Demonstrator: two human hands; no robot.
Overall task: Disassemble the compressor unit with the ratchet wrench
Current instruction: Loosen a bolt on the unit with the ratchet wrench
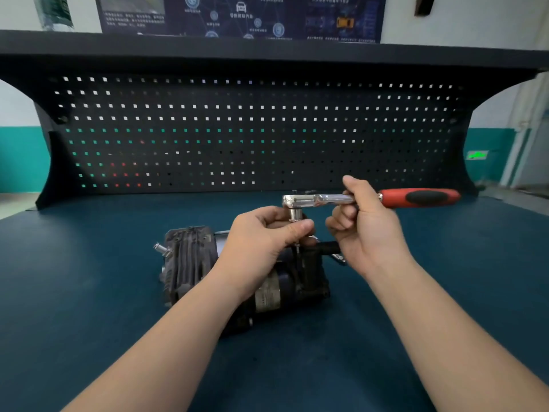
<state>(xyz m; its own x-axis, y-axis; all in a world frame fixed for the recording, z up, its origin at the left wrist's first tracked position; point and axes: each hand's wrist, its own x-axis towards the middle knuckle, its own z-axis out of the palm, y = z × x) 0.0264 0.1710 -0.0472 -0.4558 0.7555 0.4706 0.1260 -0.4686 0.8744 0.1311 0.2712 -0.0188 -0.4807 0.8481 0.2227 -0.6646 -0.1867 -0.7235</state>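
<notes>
The dark, finned metal compressor unit [237,275] lies lengthwise on the blue table [89,292]. Above it, the chrome ratchet wrench with a red handle [368,199] runs left-right: right hand [365,230] grips its shaft, left hand [264,239] pinches the downward-pointing socket [295,215].

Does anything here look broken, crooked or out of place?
Nothing stands out. The dark finned compressor unit lies on the blue bench; the right hand holds the red-handled ratchet wrench, the left hand pinches its socket.

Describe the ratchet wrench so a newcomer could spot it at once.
Start at the black pegboard behind the blue bench. Just below it, above the dark compressor unit, both hands hold the ratchet wrench level. It is the only tool with a shiny steel shaft and a red-and-black handle.
</notes>
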